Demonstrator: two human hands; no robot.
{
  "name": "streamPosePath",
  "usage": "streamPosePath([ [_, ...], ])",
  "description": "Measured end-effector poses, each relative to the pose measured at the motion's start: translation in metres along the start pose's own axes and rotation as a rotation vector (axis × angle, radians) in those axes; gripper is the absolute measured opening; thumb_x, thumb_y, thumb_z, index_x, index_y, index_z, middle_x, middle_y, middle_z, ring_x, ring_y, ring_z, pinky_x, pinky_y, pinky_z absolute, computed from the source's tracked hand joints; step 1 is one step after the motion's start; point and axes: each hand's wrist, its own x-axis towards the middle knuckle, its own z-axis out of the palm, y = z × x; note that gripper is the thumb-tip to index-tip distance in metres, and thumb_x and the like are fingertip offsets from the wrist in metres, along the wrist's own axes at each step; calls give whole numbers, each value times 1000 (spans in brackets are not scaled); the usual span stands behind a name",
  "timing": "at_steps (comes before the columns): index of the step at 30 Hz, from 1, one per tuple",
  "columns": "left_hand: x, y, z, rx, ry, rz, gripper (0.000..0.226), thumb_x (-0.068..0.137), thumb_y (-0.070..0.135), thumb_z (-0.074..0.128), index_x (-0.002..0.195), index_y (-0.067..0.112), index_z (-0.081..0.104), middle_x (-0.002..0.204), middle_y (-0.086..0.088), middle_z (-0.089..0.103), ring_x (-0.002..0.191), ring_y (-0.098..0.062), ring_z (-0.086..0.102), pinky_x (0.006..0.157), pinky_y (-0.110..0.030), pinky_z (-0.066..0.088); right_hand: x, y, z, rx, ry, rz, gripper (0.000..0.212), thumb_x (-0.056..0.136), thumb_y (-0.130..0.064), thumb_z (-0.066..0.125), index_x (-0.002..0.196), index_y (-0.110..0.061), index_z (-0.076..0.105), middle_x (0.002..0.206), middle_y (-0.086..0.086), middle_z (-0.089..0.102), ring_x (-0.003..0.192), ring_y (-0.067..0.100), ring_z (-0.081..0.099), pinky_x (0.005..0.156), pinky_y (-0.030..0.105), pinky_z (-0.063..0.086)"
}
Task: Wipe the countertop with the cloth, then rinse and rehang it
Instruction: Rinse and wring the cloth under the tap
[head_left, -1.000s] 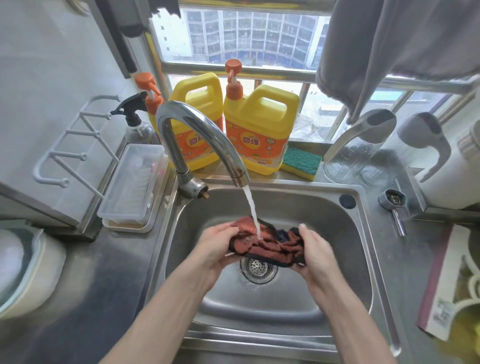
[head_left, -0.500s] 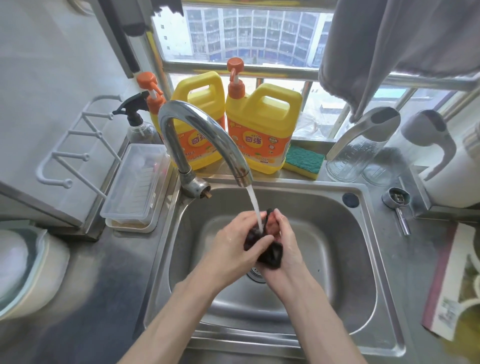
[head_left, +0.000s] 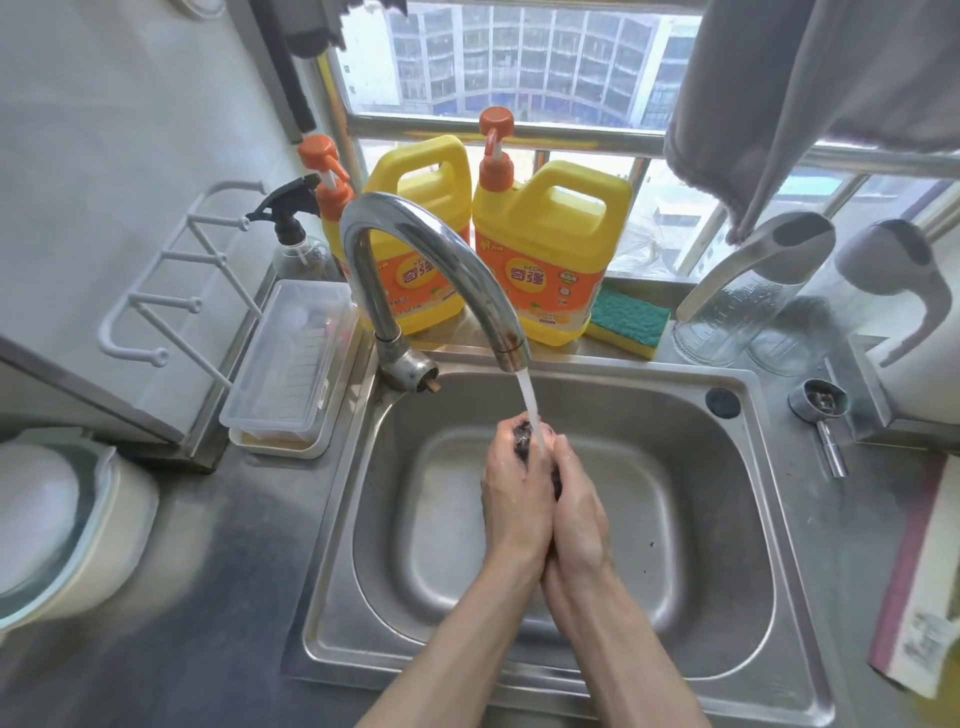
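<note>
Over the steel sink (head_left: 670, 415), my left hand (head_left: 511, 493) and my right hand (head_left: 576, 514) are pressed together around the dark red-and-black cloth (head_left: 522, 439). Only a small bunched tip of the cloth shows above my fingers; the rest is hidden between my palms. Water runs from the curved chrome faucet (head_left: 431, 260) straight onto the cloth and my hands. The steel countertop (head_left: 218, 597) spreads out to the left of the sink.
Two yellow detergent jugs (head_left: 550, 249), a spray bottle (head_left: 291, 228) and a green-yellow sponge (head_left: 628, 322) line the sill behind the sink. A clear lidded box (head_left: 291, 364) and white wall hooks (head_left: 171, 280) are left. Glass jars (head_left: 727, 306) and a metal scoop (head_left: 821, 415) are right. A grey towel (head_left: 779, 104) hangs overhead.
A second ago the cloth was stretched between my two hands under the stream. My hands have since come together and squeezed it into a tight wad, nearly hiding it.
</note>
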Motion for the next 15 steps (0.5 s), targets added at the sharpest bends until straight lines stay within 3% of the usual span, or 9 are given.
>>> streamPosePath([
  [3, 7, 0, -3, -155, 74, -133, 14, 98, 25, 56, 99, 26, 70, 92, 2, 76, 91, -17, 72, 90, -43, 58, 6, -6, -1, -248, 28, -109, 37, 106, -34, 49, 117, -13, 78, 113, 8, 78, 114, 23, 71, 107, 41, 49],
  [5, 9, 1, -7, -156, 101, -201, 18, 93, 31, 57, 92, 23, 73, 88, -1, 77, 90, -23, 73, 87, -46, 59, 10, -4, -2, -420, 19, -209, 29, 101, -39, 51, 118, -30, 73, 122, 6, 75, 115, 20, 70, 106, 43, 52],
  [7, 9, 4, -7, -144, 70, -225, 28, 91, 40, 55, 84, 20, 73, 81, -2, 77, 85, -25, 74, 84, -47, 59, 10, -2, 3, -423, 61, -192, 18, 104, -35, 54, 118, -35, 65, 124, 4, 73, 109, 15, 71, 100, 37, 56],
  [8, 7, 7, -7, -143, 32, -222, 33, 94, 44, 55, 79, 21, 73, 76, 1, 76, 79, -21, 73, 81, -45, 59, 9, -1, 6, -388, 84, -169, 19, 102, -38, 57, 119, -33, 64, 125, 6, 72, 108, 15, 71, 101, 36, 56],
  [11, 2, 19, -9, -62, -48, -184, 52, 100, 57, 46, 64, 26, 67, 63, 10, 69, 66, -14, 65, 68, -38, 53, 0, 1, 14, -190, 111, -55, 57, 79, -65, 64, 120, -27, 75, 123, 6, 76, 119, 22, 70, 113, 50, 48],
  [13, 1, 20, -11, 75, -101, -92, 49, 100, 59, 38, 74, 28, 65, 77, 5, 73, 83, -24, 69, 78, -42, 54, -1, 3, 13, -8, 120, 61, 60, 74, -66, 71, 118, -26, 78, 124, 2, 76, 122, 24, 69, 115, 50, 47],
  [15, -1, 20, -12, 348, -246, -21, 49, 100, 59, 22, 108, 31, 61, 116, -1, 70, 119, -27, 58, 102, -46, 43, -1, 3, 10, 176, 57, 188, 45, 90, -58, 68, 120, -25, 75, 119, -2, 73, 120, 23, 69, 107, 48, 51],
])
